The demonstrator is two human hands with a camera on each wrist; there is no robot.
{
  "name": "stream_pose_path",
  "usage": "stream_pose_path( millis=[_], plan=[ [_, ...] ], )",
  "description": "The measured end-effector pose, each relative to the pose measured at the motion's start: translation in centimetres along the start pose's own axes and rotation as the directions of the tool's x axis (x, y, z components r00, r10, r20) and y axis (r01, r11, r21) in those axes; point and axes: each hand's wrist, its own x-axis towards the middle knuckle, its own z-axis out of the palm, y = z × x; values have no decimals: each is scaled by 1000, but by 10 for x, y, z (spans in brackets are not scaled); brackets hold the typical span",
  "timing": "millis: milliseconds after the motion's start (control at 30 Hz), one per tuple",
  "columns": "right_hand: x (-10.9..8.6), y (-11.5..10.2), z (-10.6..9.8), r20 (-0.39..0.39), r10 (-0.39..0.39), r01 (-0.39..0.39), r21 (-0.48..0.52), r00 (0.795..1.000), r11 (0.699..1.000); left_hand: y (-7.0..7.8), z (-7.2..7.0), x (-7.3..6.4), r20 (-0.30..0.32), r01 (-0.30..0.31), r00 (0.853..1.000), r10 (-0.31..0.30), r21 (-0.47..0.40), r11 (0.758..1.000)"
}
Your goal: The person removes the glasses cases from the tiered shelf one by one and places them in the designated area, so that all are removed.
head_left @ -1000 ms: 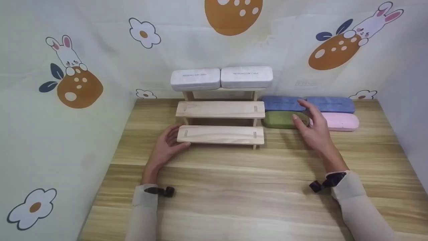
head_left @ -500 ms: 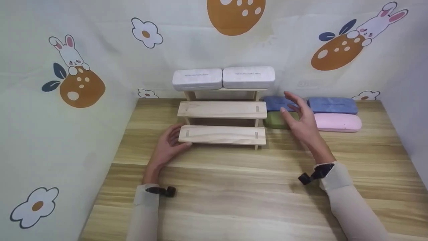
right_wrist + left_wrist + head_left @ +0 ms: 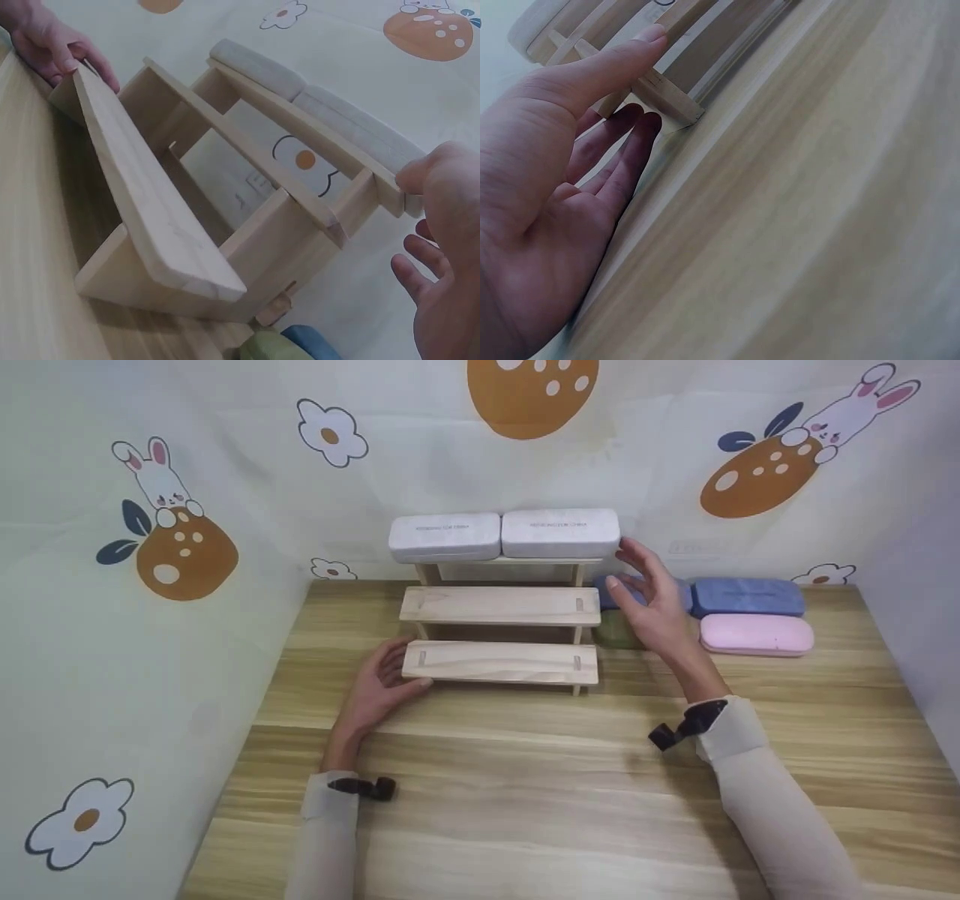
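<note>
A three-step wooden display stand (image 3: 501,661) stands against the back wall, its two lower steps bare. On its top step lie two white glasses cases (image 3: 445,537) end to end. My left hand (image 3: 375,682) grips the left end of the bottom step, thumb along the front edge and fingers behind; the left wrist view shows the fingertips by the stand's leg (image 3: 671,97). My right hand (image 3: 660,615) is raised at the right end of the top step, fingers loosely bent. In the right wrist view its thumb (image 3: 416,176) overlaps the end of the right white case (image 3: 360,124).
Right of the stand, two blue glasses cases (image 3: 748,597) lie along the wall, the left one partly behind my right hand. In front of them are a pink case (image 3: 757,634) and a mostly covered green case (image 3: 616,631). Patterned cloth walls (image 3: 405,457) enclose the wooden table (image 3: 517,795).
My right hand has moved left and up from over the green and blue cases to the right white case. My left hand keeps its grip on the stand.
</note>
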Motion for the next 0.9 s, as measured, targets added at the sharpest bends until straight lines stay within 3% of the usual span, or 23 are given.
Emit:
stream_pose_path(
  millis=[433,900],
  plan=[
    [27,-9,7,10,0,-1,59,1000,998,0,-1,-2,3,9,1000,-9,-4,1000],
    [41,-14,17,-15,80,-79,84,997,993,0,-1,-1,-11,10,1000,-10,10,1000]
  ],
)
